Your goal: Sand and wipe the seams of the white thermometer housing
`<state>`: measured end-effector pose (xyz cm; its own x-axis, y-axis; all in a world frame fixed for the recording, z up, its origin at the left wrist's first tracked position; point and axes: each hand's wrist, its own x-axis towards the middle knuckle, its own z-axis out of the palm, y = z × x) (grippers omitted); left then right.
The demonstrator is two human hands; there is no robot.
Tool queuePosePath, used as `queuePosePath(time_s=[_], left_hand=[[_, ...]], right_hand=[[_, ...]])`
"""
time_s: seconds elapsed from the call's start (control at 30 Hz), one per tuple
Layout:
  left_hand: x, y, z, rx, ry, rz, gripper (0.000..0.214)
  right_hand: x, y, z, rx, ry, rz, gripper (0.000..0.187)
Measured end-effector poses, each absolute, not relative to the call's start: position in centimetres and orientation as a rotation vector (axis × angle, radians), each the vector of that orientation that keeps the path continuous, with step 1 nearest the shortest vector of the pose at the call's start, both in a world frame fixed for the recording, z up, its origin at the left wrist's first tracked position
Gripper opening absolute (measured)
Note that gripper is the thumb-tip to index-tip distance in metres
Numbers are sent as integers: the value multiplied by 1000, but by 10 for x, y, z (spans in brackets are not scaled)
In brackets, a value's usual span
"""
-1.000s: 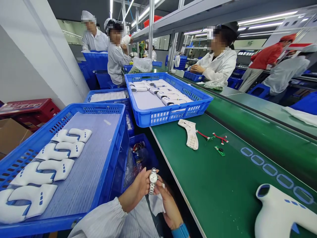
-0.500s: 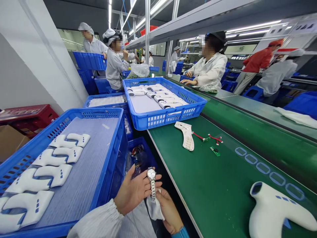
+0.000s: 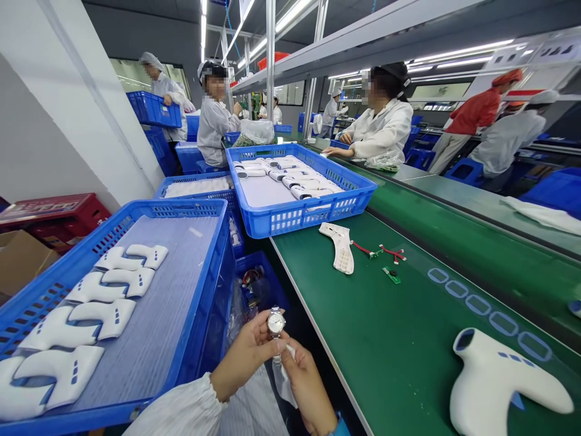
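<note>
A silver wristwatch [image 3: 275, 323] with a white dial is held up in front of me, low in the view. My left hand [image 3: 245, 357] pinches its case and band from the left. My right hand [image 3: 306, 387] is closed on a white cloth [image 3: 282, 375] just under the watch, against the band. Both hands hover in the gap between a blue crate [image 3: 200, 290] on my left and the green table [image 3: 385, 339] on my right.
The left blue crate holds white handle shells [image 3: 91, 318]. A second blue crate [image 3: 299, 212] with white parts stands on the table beyond a white half-shell [image 3: 340, 249], red wires [image 3: 385, 251] and a small circuit board [image 3: 391, 275]. A white housing [image 3: 499, 381] lies near right. Several workers sit behind.
The watch has turned from hanging band-down to dial-up in my left fingers, and my right hand has come up closer under it with the cloth. The far worker carries a crate left.
</note>
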<state>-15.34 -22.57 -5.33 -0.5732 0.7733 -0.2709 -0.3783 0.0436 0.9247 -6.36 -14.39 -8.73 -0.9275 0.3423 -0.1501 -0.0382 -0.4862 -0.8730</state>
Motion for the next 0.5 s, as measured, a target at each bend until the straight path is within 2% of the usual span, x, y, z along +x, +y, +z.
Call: queuePosePath(time_s=[0.17,0.4,0.5], left_hand=[[-149,-225,-46,459,1630,1664,48],[-152,-228,-39,583,2045,1606,35],[-154,-229,-42,556,1989,1613,37]], right_hand=[[-62,-146,-81,-416,-1550,2410,38],[-60,-147,-81,-390,-1541,2442,40],[-60,-148,-85,-378,-1478,2501,41]])
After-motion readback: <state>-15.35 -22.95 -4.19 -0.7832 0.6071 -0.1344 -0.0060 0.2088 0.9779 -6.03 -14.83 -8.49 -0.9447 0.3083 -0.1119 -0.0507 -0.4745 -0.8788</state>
